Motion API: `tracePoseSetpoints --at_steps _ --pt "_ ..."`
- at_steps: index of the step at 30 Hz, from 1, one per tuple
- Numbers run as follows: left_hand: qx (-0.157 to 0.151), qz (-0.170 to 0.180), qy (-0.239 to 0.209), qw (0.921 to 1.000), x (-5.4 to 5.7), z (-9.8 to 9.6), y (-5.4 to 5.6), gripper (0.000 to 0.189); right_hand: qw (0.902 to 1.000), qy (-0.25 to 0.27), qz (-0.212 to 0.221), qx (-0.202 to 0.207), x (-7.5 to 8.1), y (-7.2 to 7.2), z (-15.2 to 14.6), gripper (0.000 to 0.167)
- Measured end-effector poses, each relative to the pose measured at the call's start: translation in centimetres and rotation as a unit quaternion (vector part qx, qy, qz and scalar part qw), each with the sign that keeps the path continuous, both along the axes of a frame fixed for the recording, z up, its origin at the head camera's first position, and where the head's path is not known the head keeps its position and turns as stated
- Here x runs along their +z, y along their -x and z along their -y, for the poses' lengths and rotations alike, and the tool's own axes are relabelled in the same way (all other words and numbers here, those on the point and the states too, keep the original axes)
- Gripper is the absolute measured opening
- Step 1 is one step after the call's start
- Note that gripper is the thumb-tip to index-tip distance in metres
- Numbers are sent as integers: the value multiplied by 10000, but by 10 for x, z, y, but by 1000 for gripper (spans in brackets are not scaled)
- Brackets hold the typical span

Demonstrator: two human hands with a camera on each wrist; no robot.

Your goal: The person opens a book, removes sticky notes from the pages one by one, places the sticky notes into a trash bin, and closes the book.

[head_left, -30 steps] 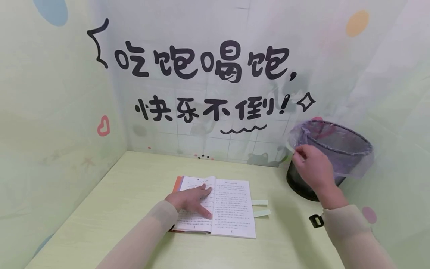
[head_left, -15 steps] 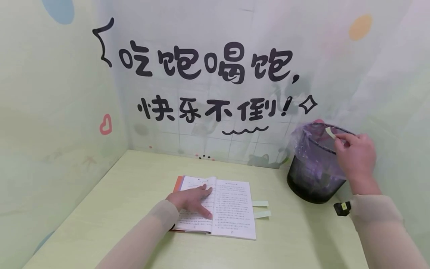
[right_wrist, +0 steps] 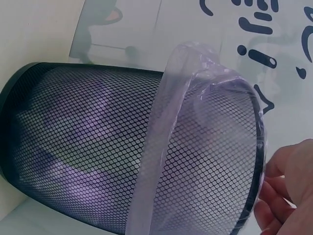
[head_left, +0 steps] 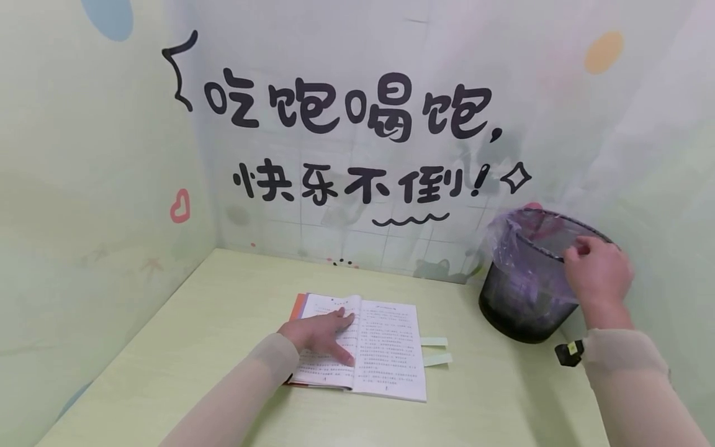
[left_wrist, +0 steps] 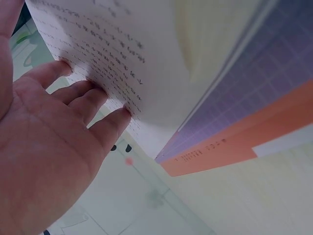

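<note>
An open book point(head_left: 389, 351) lies on the table with printed pages up. My left hand point(head_left: 321, 337) rests spread on its left page, thumb near the spine; the left wrist view shows the fingers point(left_wrist: 115, 129) against the paper. Two pale sticky tabs point(head_left: 437, 360) stick out from the right edge of the book. My right hand point(head_left: 600, 273) is at the mouth of a black mesh wastebasket point(head_left: 522, 304), fingers bent over its rim. In the right wrist view the fingertips are partly behind the rim, and no strip shows in them.
A thin clear-purple bag point(head_left: 505, 239) lines the wastebasket and folds over its rim. The basket stands at the back right of the pale table point(head_left: 184, 347). Printed walls point(head_left: 357, 136) enclose the table at the back and sides.
My right hand moved right to the wastebasket holding a pale sticky strip, then dipped at its mouth; the strip is now out of sight. My left hand stays on the book.
</note>
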State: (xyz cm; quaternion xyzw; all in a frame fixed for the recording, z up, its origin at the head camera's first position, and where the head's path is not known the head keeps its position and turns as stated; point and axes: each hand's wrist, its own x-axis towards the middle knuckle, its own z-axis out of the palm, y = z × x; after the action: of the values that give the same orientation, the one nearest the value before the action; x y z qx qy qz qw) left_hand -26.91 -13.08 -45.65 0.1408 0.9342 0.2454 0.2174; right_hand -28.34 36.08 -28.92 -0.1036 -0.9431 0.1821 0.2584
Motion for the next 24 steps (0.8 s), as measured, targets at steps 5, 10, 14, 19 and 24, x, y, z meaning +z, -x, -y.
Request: tracePoseSetpoints --at_steps 5,10,14,19,24 --pt "-18 -13 39 10000 2 -1 1 109 9975 113 -668 177 -8 -6 10 49" --pt "-38 -4 43 10000 2 0 0 110 9894 110 -1263 707 -30 -17 37 40" --pt "-28 -18 71 10000 1 1 0 110 9795 31 -1546 1295 -62 -23 66 30" --pt "-37 -2 39 10000 -2 1 1 111 9751 -97 -1035 1958 -108 -30 101 25" --pt "-58 -37 55 10000 -3 0 2 110 9739 -260 -42 2255 -148 -41 132 22"
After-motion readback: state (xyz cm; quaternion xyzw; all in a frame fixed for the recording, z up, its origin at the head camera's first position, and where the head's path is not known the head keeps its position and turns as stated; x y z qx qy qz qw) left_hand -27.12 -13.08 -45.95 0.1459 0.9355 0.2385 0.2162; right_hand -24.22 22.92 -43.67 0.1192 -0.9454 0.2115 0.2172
